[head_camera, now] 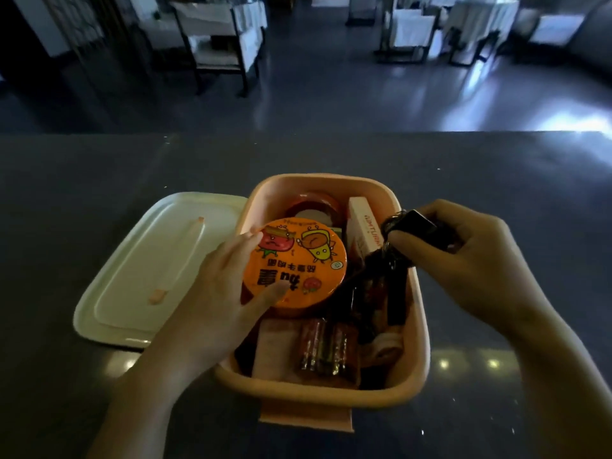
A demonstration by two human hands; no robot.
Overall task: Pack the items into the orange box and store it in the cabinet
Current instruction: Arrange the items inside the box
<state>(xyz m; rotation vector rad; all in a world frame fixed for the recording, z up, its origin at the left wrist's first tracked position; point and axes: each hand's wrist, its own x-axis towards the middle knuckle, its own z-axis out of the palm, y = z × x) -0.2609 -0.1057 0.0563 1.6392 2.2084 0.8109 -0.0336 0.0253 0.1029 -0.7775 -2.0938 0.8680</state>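
Orange box (pixel 418 293) lies between both hands: left hand (pixel 212 293) grips noodle cup (pixel 294 263), right hand (pixel 463 260) pinches black item (pixel 410 223).

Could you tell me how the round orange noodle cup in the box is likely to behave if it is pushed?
The noodle cup sits tilted atop other items in the orange box, so it may tip or slide. It is probably light for its size. The left hand steadies it.

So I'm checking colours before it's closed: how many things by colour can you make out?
Orange: 3, the box, round cup lid, jar.
White: 2, the box lid, carton.
Black: 1, item in right hand.
Total: 6; deeper packets too dark to sort.
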